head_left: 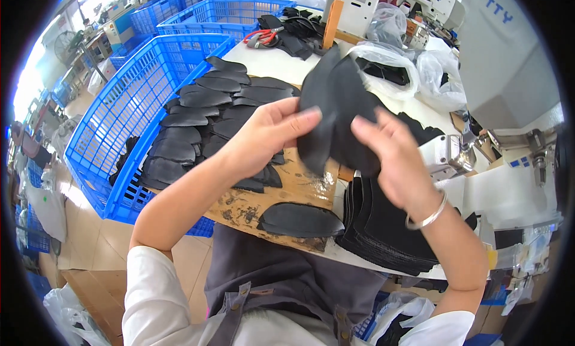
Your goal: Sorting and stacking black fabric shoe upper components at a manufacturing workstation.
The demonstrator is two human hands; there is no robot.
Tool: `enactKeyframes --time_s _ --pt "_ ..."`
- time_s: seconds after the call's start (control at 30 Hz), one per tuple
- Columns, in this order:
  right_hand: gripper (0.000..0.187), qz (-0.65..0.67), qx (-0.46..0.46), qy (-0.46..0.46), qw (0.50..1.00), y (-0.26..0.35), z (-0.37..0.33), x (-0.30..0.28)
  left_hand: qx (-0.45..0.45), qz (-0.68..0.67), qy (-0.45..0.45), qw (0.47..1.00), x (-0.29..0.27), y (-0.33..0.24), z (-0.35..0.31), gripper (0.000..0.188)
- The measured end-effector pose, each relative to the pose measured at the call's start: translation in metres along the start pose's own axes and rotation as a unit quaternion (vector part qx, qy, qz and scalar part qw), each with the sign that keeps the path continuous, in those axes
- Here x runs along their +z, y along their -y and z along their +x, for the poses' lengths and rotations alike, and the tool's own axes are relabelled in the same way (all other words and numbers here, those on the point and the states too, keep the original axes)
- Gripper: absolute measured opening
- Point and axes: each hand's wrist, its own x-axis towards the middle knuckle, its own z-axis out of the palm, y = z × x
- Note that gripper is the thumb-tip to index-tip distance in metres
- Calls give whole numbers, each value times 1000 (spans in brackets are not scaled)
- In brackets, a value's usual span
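Observation:
Above the table, my left hand is closed on a curved black piece, thumb on its face and fingers behind. My right hand grips a second black piece, also with the thumb on top. The two pieces overlap at the middle, slightly blurred; whether they are joined there I cannot tell. Below them a single black leaf-shaped piece lies on a stained brown board. Many similar pieces lie in overlapping rows beyond my left forearm. Under my right hand stands a stack of black sheets.
A blue plastic basket stands at the left, with another basket behind. Red-handled scissors lie at the back near black scraps. Plastic bags and a sewing machine flank my right side.

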Motion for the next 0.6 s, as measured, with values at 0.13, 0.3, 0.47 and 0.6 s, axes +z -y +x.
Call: enactKeyframes --time_s 0.13,0.3,0.47,0.6 --pt "32 -20 179 163 970 10 -63 21 -50 89 -19 995 2 -16 -21 20" --pt "26 -407 -126 260 866 -24 -118 15 -188 326 247 893 -33 -20 -16 30" --pt "28 -581 -355 121 723 -89 -124 38 -242 373 280 851 -23 18 -11 30" --pt "29 -601 -441 -1 666 -116 -101 76 -253 342 206 881 -21 28 -17 32"
